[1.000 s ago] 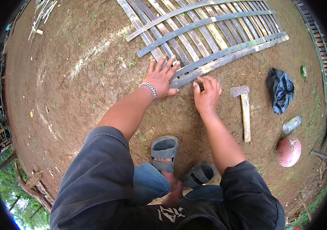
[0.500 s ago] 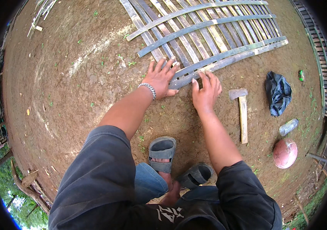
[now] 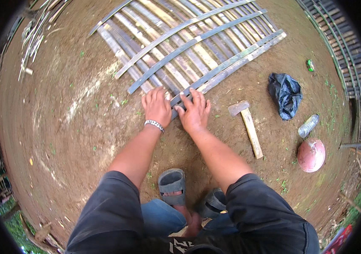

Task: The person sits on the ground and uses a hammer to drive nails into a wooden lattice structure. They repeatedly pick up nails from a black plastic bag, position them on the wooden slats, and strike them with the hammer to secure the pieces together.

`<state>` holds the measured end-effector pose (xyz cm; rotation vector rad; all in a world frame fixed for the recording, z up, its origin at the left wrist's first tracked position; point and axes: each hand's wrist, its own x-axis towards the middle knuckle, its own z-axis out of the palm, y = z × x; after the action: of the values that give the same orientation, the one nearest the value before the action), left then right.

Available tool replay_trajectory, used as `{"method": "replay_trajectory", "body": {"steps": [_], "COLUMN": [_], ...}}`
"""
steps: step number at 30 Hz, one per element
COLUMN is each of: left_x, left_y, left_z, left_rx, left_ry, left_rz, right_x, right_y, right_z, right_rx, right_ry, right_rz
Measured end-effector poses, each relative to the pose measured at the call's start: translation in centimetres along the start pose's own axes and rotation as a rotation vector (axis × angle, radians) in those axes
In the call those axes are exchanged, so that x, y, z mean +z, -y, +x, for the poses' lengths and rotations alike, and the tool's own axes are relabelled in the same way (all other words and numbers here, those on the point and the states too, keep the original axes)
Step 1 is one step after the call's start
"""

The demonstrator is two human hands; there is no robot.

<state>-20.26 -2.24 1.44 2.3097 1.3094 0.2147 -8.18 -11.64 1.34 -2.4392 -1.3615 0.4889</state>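
Note:
A panel of bamboo slats (image 3: 174, 67) lies on the brown soil, with several long strips running across it. My left hand (image 3: 157, 106), a chain bracelet on its wrist, rests palm down at the panel's near left corner, fingers stretched over the slat ends. Beside it, my right hand (image 3: 195, 111) lies with fingers apart on the near end of the two closest cross strips (image 3: 235, 61). Neither hand is seen wrapped around anything, though the undersides of the fingers are hidden. To the right of my right hand, a hatchet (image 3: 249, 127) with a wooden handle lies on the ground.
On the right lie a black plastic bag (image 3: 286, 95), a clear plastic bottle (image 3: 308, 125), a pinkish ball (image 3: 311, 155) and a small green wrapper (image 3: 310, 65). Loose thin strips (image 3: 34, 38) are heaped at the far left. A slatted fence (image 3: 341, 46) curves along the right edge.
My view has shifted, so the panel and hatchet appear further left. My hands are closer together at the panel's corner, and more of the panel's far left side shows.

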Motion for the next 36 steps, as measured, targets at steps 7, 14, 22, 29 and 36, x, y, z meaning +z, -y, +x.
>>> {"method": "replay_trajectory", "body": {"steps": [7,14,22,29,36], "left_x": [3.2,2.4,2.5,2.5,0.9], "left_y": [0.1,-0.4,-0.3,-0.5,0.3], "left_z": [-0.8,-0.8,-0.5,-0.4,-1.7], "left_rx": [0.005,0.061,0.063,0.056,0.008], "left_ry": [-0.137,-0.212,-0.200,-0.177,-0.172], "left_rz": [0.195,0.228,0.184,0.175,0.137], "right_x": [-3.3,-16.0,-19.9,-19.4,-14.4], "right_y": [-1.1,-27.2,-37.1,-37.8,-43.0], "right_z": [0.4,2.9,8.6,9.3,10.9], "right_rx": [0.053,0.309,0.519,0.560,0.439], "right_ry": [-0.017,-0.960,-0.009,-0.076,0.083], "right_rz": [0.192,0.081,-0.302,-0.415,-0.530]}}
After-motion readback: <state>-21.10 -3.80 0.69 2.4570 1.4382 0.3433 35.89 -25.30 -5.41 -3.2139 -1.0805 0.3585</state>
